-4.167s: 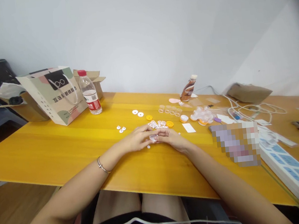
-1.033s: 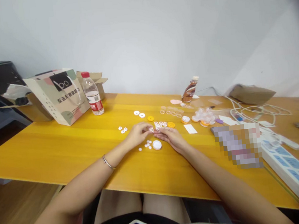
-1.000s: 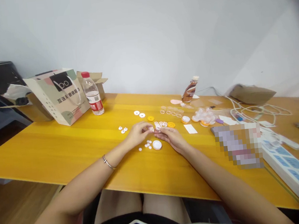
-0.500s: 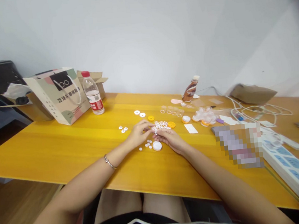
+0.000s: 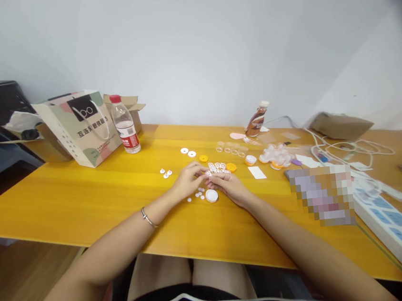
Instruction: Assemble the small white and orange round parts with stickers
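Between their fingertips, my left hand and my right hand pinch a small white plastic piece, mostly covered by the fingers. Just beyond it lie several white openwork plastic pieces, flanked by a yellow disc on the right and another yellow disc farther back. Below my fingers sits a round white lid-like dish, with several small white discs to its left. Three small white parts with stems rest left of my left hand.
At the left stand a paper bag and a water bottle. Farther back are two white rings, clear rings and a brown drink bottle. Clear domes, a power strip and cables occupy the right side.
The white piece has turned slightly and is more covered by my fingertips. Both hands stay in nearly the same place.
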Motion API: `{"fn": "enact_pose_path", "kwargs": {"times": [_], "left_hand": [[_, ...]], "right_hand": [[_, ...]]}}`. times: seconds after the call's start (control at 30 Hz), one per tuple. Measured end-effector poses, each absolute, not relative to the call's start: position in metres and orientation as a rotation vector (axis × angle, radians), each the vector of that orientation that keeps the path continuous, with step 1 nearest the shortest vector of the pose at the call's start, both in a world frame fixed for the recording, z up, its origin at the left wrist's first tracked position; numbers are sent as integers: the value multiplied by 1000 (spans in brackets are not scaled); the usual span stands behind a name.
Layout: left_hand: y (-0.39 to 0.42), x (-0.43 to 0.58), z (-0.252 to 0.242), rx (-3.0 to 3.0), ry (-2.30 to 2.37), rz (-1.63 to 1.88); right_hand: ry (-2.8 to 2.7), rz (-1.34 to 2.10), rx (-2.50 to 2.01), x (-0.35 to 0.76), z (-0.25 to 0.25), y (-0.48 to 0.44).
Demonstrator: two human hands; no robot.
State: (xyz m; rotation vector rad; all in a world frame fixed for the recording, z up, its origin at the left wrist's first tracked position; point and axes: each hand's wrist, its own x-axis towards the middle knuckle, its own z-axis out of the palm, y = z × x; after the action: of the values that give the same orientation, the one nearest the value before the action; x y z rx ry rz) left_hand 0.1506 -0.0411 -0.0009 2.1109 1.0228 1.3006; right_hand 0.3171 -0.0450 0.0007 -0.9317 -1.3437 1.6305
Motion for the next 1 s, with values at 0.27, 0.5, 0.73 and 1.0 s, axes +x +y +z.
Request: {"fn": "enact_pose_path", "kwargs": {"times": [0.27,0.5,0.73,1.0], "left_hand": [[-41,153,1,1966,1079,1245],[-41,156,3,1886,1103,1237],[-44,159,5,2021,985,1314],[-32,150,-6,2454,919,978]], "right_hand": [[-1482,1512,-956,319,-3,-44],[-1547,1426,-944,319,2,-44],[-1282,1698,-896,329,8,-40],[-992,1490,-898,337,2,-27]]}}
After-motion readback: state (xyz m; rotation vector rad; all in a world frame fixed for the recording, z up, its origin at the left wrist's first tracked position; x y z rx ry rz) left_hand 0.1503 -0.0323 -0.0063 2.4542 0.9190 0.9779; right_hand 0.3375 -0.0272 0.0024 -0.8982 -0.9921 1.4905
